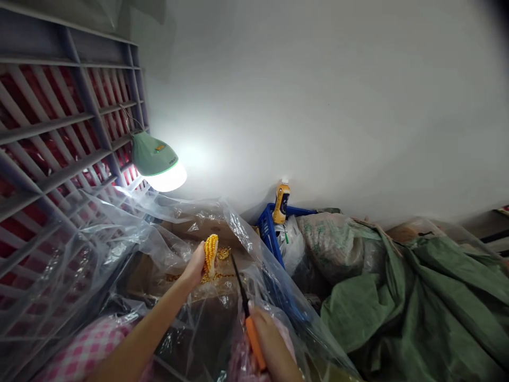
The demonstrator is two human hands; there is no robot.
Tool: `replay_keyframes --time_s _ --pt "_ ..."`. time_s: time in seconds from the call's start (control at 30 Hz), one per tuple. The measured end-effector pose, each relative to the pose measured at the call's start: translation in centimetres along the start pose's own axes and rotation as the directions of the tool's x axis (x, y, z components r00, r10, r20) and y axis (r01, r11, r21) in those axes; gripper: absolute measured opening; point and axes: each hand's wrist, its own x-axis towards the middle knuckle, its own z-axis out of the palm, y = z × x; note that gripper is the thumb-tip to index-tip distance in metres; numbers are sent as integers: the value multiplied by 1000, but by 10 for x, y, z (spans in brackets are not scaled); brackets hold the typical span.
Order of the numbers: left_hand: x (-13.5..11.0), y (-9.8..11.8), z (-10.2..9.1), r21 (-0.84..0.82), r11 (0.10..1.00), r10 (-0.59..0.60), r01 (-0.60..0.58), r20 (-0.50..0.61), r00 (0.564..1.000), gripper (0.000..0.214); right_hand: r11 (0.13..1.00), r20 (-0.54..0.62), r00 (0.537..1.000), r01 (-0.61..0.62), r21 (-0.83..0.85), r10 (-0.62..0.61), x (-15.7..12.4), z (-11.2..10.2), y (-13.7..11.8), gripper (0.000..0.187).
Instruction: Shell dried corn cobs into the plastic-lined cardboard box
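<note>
My left hand is wrapped round a yellow corn cob, held upright over a cardboard box lined with clear plastic. Loose kernels lie in the box behind the cob. My right hand grips the orange handle of a tool whose thin dark blade points up toward the cob, its tip just right of it and not touching.
A green lamp glows at the left by a slatted grille. A blue crate holds a yellow bottle at the wall. Green sacks pile up on the right. Pink checked cloth covers my lap.
</note>
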Motion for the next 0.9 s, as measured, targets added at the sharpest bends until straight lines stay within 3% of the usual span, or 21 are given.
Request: replay_keyframes --time_s 0.03,0.1,0.27,0.5,0.67,0.8,0.9 --pt "1 1 1 -18 1000 -20 20 -2 1000 40 986 -43 993 107 -130 -113 -6 1 10 52" --pt "0 0 4 -53 997 -51 51 -3 999 40 938 -87 968 201 -281 -234 -14 5 29 54" --pt "-4 -5 7 -103 990 -93 93 5 996 41 926 -157 965 145 -348 -210 -17 21 53 48" --pt "-10 -4 8 -98 990 -104 104 4 995 42 931 -115 979 117 -346 -166 -15 28 40 41" --pt "-13 -1 8 -78 993 -90 88 -31 995 40 908 -141 962 162 -387 -232 -12 32 38 41" --pt "-14 0 8 -51 997 -61 59 -24 998 41 906 -78 982 127 -404 -172 -15 32 30 40" --pt "-13 -2 7 0 1000 -26 26 -40 999 43 883 -77 971 173 -436 -228 -20 29 21 38"
